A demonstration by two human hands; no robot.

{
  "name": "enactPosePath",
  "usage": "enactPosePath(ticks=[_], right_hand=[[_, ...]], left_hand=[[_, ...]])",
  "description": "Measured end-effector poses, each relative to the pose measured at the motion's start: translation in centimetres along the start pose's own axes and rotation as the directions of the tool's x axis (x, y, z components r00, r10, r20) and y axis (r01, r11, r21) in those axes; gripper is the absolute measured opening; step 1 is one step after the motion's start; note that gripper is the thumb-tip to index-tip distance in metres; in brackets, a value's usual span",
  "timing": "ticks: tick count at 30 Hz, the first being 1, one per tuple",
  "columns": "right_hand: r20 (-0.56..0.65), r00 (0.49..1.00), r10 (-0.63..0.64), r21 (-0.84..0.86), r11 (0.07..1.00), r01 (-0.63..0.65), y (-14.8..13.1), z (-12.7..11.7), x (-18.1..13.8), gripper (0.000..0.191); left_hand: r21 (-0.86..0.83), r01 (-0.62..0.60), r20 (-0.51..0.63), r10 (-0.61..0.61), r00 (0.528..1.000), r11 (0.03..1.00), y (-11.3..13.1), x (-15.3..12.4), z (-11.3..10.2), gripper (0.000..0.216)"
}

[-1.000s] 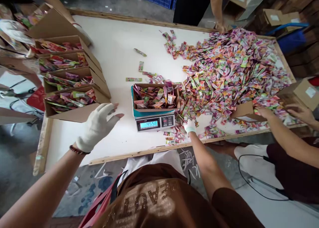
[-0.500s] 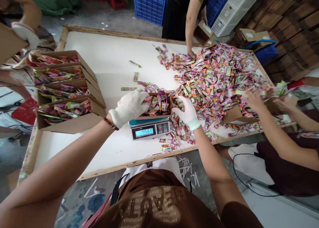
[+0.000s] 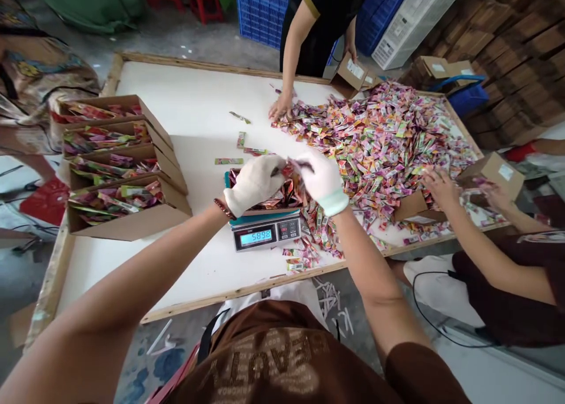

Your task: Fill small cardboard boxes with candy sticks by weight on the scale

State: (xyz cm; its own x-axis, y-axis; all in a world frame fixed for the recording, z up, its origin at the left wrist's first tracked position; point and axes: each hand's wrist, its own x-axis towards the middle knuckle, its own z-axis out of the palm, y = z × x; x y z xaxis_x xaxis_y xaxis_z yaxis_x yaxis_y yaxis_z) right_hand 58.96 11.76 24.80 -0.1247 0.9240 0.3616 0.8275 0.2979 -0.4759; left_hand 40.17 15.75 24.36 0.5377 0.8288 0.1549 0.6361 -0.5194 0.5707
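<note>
A small cardboard box full of colourful sachets stands on a digital scale whose display reads 5898. Both my hands wear white gloves and meet over the box. My left hand lies on the box's left half, with its fingers curled into the sachets. Over the right half, my right hand curls its fingers onto the sachets too. Their fingertips nearly touch above the middle. Most of the box is hidden beneath them.
Several filled cardboard boxes stand in a row at the table's left. A big pile of sachets covers the right half. One person's hand works from the far side, another's hand beside an open box.
My hands have moved from the box's two sides to its middle, on top of the sachets. The scale reading rose from 4568 to 5898. The far person's hand slid left along the pile.
</note>
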Motion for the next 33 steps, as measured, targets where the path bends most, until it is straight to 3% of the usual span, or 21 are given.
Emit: enactPosePath(ticks=[3, 6, 8, 10, 12, 15, 19, 21, 24, 29, 31, 33], right_hand=[[-0.149, 0.987, -0.061, -0.110, 0.993, 0.045, -1.3, -5.3, -0.5, 0.023], [-0.256, 0.966, -0.044, -0.285, 0.958, -0.032, -1.2, -9.6, -1.6, 0.017], [-0.319, 0.948, -0.010, -0.367, 0.923, -0.114, 0.0, -11.2, -2.4, 0.021], [-0.359, 0.933, 0.036, -0.379, 0.907, -0.181, 1.5, -11.4, -3.3, 0.039], [-0.349, 0.934, 0.075, -0.329, 0.923, -0.197, 2.8, -10.1, -3.9, 0.050], [-0.226, 0.969, 0.097, -0.243, 0.958, -0.152, 3.4, -5.6, -4.0, 0.035], [-0.036, 0.985, 0.171, -0.256, 0.951, -0.174, 3.0, 1.9, -3.0, 0.035], [0.000, 0.971, 0.240, -0.295, 0.928, -0.229, 3.0, 4.4, -2.3, 0.033], [0.003, 0.960, 0.281, -0.293, 0.918, -0.268, 3.7, 5.3, -1.7, 0.017], [0.004, 0.979, 0.203, -0.237, 0.952, -0.196, 3.4, 4.4, -1.9, 0.030], [0.012, 0.979, 0.204, -0.291, 0.937, -0.192, 2.7, 4.9, -2.0, 0.034], [0.060, 0.972, 0.228, -0.341, 0.920, -0.194, 2.2, 5.8, -2.0, 0.024]], left_hand=[[-0.151, -0.166, -0.114, 0.149, 0.982, 0.975, 3.8, 1.4, -1.2, 0.023], [-0.278, -0.314, -0.112, 0.294, 0.949, 0.908, 7.0, 2.5, -0.5, 0.027], [-0.308, -0.382, -0.098, 0.370, 0.924, 0.871, 7.9, 2.5, 0.4, 0.038], [-0.302, -0.418, -0.091, 0.410, 0.907, 0.857, 7.3, 1.8, 0.9, 0.046], [-0.276, -0.416, -0.094, 0.406, 0.909, 0.867, 5.7, 0.7, 0.8, 0.043], [-0.226, -0.352, -0.122, 0.332, 0.935, 0.908, 2.0, -1.6, -0.4, 0.033], [-0.189, -0.157, -0.173, 0.125, 0.977, 0.969, -2.6, -5.9, -1.7, 0.031], [-0.193, -0.042, -0.188, 0.005, 0.982, 0.980, -4.5, -8.5, -1.8, 0.031], [-0.208, 0.105, -0.165, -0.140, 0.976, 0.972, -6.6, -12.6, -1.6, 0.030], [-0.264, 0.339, -0.169, -0.389, 0.906, 0.903, -8.6, -17.3, -0.4, 0.037], [-0.273, 0.357, -0.159, -0.407, 0.899, 0.893, -8.5, -17.8, 0.2, 0.037], [-0.277, 0.327, -0.156, -0.378, 0.913, 0.904, -7.9, -17.6, 0.9, 0.035]])
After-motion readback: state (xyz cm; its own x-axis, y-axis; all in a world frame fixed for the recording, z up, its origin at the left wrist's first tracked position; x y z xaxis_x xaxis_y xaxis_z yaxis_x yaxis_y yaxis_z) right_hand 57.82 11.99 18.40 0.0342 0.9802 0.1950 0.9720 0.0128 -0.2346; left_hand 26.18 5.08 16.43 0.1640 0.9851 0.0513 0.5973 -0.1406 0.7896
